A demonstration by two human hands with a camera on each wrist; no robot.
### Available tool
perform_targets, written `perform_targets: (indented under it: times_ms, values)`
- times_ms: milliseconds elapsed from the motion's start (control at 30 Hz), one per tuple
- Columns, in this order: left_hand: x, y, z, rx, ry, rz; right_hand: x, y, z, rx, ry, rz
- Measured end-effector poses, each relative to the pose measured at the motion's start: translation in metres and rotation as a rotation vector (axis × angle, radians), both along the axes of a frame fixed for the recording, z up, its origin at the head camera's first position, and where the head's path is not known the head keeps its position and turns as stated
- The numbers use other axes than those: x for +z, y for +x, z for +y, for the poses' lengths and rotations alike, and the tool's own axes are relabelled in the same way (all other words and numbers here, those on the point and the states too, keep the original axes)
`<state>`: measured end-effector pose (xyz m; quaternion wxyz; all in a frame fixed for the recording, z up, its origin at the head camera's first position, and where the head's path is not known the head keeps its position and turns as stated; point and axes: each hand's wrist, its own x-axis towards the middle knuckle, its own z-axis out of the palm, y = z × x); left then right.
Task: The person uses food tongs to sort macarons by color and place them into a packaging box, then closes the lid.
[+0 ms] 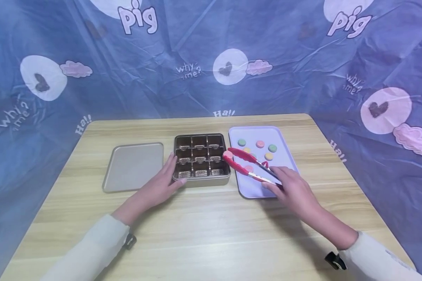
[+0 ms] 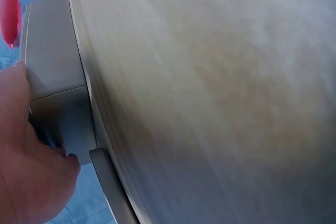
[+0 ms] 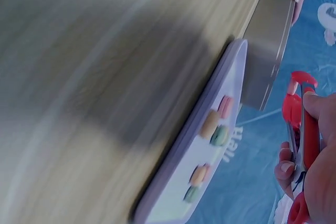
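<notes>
My right hand [image 1: 295, 189] grips red-tipped metal tongs [image 1: 244, 157]. Between the tongs' tips is a pink macaron [image 1: 227, 155], at the right rim of a brown metal tin [image 1: 204, 182] with square compartments. My left hand [image 1: 160, 183] rests at the tin's front left corner, fingers along the left side and thumb at the front edge; the left wrist view shows this hand [image 2: 26, 150] close against the tin's wall [image 2: 55, 51]. Beneath the tongs lies a lavender tray [image 1: 254, 191] carrying several macarons, among them a green one [image 1: 272, 148] and a yellow one [image 1: 269, 156].
A flat tan lid [image 1: 135, 166] lies left of the tin. All of it stands on a wood-grain table [image 1: 204, 234], with a blue printed cloth [image 1: 183, 93] hanging behind and at both sides. The tray's raised rim [image 3: 184, 121] is close to the tin.
</notes>
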<state>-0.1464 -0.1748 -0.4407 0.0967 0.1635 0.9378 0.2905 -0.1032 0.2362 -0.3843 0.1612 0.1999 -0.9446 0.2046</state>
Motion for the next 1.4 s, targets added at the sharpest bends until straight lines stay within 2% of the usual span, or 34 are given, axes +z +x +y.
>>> perform_targets:
  times_ms: [433,800,1200,1400]
  values:
    - [0.002,-0.001,0.002,-0.003,0.001,-0.002,0.003,-0.006,-0.037,0.091,0.017,-0.054]
    - [0.004,-0.001,0.001,-0.001,-0.005,-0.013,0.001,-0.009,-0.066,0.155,0.076,-0.073]
    - [0.003,-0.003,-0.001,0.000,-0.019,-0.006,-0.001,-0.022,-0.088,0.210,0.116,-0.057]
    - [0.002,-0.003,0.000,-0.004,-0.008,-0.008,-0.002,-0.026,-0.090,0.206,0.120,-0.080]
